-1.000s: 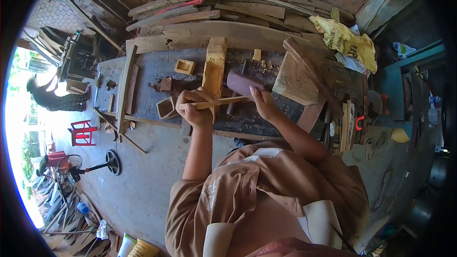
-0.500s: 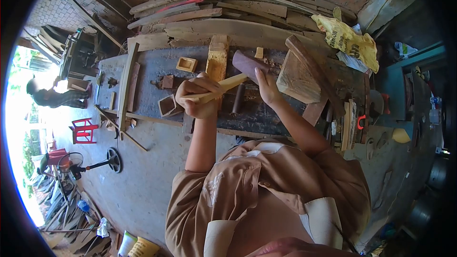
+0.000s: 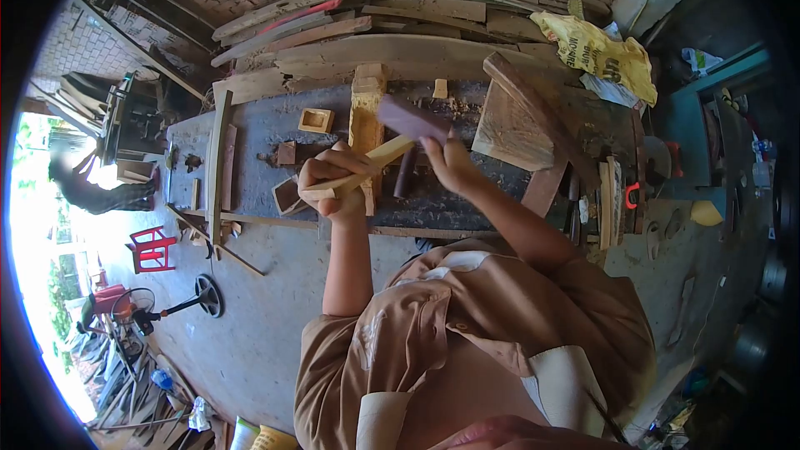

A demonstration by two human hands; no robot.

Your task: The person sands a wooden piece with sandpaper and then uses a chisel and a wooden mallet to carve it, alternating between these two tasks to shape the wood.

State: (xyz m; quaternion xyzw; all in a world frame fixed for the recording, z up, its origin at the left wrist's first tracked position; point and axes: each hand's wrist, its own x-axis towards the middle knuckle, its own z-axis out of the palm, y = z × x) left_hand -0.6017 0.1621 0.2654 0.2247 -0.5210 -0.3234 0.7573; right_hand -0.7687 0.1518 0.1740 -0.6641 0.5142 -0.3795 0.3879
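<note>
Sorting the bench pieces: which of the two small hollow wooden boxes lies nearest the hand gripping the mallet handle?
The darker box at the near edge of the bench, beside the left hand; the paler box sits farther back.

**Both hands forward, both closed**

The left hand (image 3: 333, 182) is curled into a tight fist, its bare forearm reaching straight forward from the elbow. The right hand (image 3: 450, 162) sits near it, slightly farther out, fingers clamped, its forearm slanting in from the right. The hands do not touch.
</note>
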